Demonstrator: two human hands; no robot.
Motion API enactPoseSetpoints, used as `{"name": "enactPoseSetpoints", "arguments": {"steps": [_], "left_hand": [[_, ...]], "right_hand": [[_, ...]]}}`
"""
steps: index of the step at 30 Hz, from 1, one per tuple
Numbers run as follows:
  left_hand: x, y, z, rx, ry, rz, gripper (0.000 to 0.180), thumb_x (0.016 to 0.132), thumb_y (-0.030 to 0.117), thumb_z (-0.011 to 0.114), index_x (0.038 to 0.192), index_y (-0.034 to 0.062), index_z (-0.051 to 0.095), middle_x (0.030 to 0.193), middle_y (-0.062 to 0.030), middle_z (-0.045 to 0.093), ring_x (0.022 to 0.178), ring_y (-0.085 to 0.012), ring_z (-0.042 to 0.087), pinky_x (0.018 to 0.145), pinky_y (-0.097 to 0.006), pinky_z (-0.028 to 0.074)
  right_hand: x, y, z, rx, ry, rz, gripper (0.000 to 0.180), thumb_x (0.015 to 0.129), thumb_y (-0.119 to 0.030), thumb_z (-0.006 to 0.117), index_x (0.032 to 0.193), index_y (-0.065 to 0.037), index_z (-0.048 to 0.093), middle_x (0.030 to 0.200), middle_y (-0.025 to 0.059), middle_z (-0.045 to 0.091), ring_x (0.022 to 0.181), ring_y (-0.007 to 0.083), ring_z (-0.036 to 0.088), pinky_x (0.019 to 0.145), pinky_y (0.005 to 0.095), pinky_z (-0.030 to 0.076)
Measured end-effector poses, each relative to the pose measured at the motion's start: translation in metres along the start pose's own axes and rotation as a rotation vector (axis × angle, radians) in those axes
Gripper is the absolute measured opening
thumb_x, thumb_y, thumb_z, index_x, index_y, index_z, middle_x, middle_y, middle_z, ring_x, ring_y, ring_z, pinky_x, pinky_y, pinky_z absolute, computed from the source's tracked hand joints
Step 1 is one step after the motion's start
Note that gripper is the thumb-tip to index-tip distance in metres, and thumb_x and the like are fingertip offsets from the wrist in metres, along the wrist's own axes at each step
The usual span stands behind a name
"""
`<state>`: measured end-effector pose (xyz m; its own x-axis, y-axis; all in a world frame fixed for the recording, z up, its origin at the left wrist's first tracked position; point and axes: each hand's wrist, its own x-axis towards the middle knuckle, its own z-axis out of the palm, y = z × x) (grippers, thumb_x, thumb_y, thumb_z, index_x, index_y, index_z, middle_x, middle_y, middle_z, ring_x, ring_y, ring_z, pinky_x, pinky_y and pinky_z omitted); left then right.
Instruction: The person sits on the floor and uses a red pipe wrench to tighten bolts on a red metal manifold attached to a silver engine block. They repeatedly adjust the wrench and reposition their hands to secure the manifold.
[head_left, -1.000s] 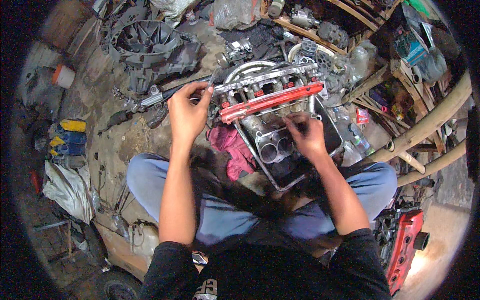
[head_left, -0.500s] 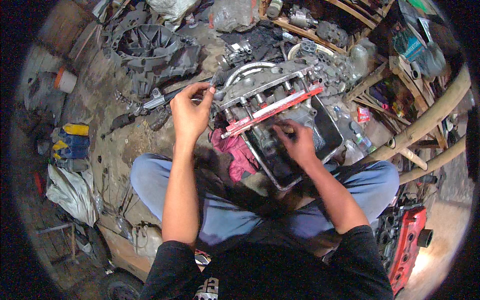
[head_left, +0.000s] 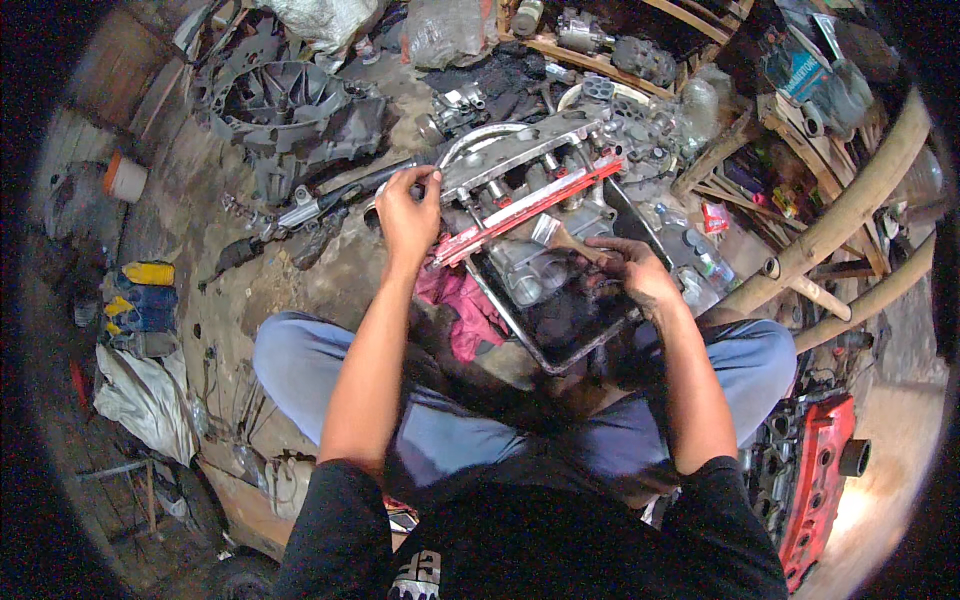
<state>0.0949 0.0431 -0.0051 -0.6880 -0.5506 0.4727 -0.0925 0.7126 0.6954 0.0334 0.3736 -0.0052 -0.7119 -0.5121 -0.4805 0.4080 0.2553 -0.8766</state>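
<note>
A long metal engine part (head_left: 520, 160) with a red lower edge (head_left: 530, 215) lies across the far side of a dark rectangular pan (head_left: 510, 322). My left hand (head_left: 408, 222) is closed at the part's left end, thumb and fingers on the metal. Over the pan, my right hand (head_left: 640, 275) grips a brush (head_left: 568, 240) by its wooden handle, bristle end pointing left toward the red edge. Its fingers look blackened. Inside the pan sit a rounded grey metal piece (head_left: 530, 272) and dark wet residue. A pink rag (head_left: 470, 315) is bunched at the pan's left side.
A large bell-shaped metal housing (head_left: 285, 105) stands on the floor at far left. Bamboo poles (head_left: 840, 245) slope along the right, with a red engine cover (head_left: 815, 485) below them. Blue and yellow containers (head_left: 145, 290) stand left. Loose metal parts lie behind the pan.
My right hand has moved right and a little down, and the brush now shows clearly. My left hand remains at the part's end. The whole view has shifted slightly.
</note>
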Motion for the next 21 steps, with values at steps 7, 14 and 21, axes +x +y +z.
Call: {"name": "enactPoseSetpoints", "arguments": {"steps": [7,14,21], "left_hand": [[0.017,-0.022,0.023,0.124,0.021,-0.009,0.022,0.09,0.02,0.067,0.097,0.0011,0.073,0.093,-0.0225,0.072,0.091,-0.0407,0.07,0.084,-0.046,0.052],[0.047,-0.046,0.028,0.268,-0.213,-0.31,0.027,0.09,0.027,0.066,0.102,0.0048,0.074,0.097,-0.0237,0.073,0.098,-0.0412,0.07,0.09,-0.048,0.051],[0.054,-0.051,0.033,0.269,-0.306,-0.414,0.03,0.086,0.029,0.066,0.104,0.007,0.075,0.1,-0.0229,0.074,0.099,-0.0391,0.07,0.089,-0.046,0.052]], "right_hand": [[0.016,0.028,-0.004,-0.28,0.217,-0.176,0.025,0.095,-0.011,0.062,0.112,0.004,0.071,0.092,0.0052,0.072,0.082,0.0108,0.062,0.077,0.0276,0.05],[0.046,0.07,-0.006,-0.374,0.403,-0.346,0.025,0.089,-0.016,0.072,0.103,0.004,0.073,0.086,0.0051,0.072,0.082,0.0102,0.062,0.077,0.0293,0.05],[0.038,0.042,0.032,-0.604,0.496,-0.539,0.026,0.09,-0.019,0.072,0.104,0.003,0.071,0.09,0.0194,0.073,0.08,0.0298,0.071,0.074,0.0398,0.053]]}}
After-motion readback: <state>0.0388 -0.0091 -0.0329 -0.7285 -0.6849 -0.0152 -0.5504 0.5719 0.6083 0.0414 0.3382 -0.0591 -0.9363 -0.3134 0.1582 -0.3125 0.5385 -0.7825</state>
